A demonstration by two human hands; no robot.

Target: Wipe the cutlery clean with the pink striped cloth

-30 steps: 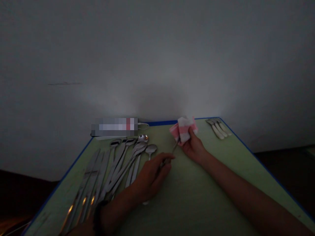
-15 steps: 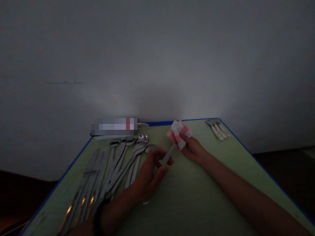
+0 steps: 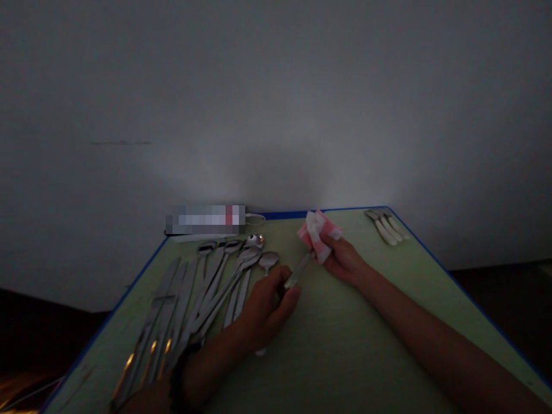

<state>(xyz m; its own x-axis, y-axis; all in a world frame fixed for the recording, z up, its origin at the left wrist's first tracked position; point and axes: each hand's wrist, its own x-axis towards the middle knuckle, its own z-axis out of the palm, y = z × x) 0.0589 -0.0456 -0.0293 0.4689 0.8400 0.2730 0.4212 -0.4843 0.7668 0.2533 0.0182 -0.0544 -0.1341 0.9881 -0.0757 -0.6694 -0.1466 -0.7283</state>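
Note:
My right hand (image 3: 345, 260) is closed around a crumpled pink-and-white cloth (image 3: 319, 234). From the cloth's lower side sticks out the flat handle of a piece of cutlery (image 3: 299, 270); its other end is hidden in the folds, so its kind does not show. My left hand (image 3: 271, 306) has thumb and fingers closed at the handle's near end. A spoon (image 3: 269, 261) lies just beyond the left knuckles. Left of that hand spread several more metal spoons (image 3: 233, 246), partly overlapping, and several knives (image 3: 169, 282), partly covered by my left forearm.
Three forks with pale handles (image 3: 386, 227) lie together at the far right corner of the green, blue-edged table (image 3: 371, 345). A blurred-out flat object (image 3: 206, 220) with a white cable (image 3: 257, 218) is at the back left. Behind the table stands a grey wall (image 3: 284, 103).
My left thumb and fingers have closed further on the handle's end, and the hand has drawn slightly nearer, uncovering the spoon behind it. The whole view has shifted a little.

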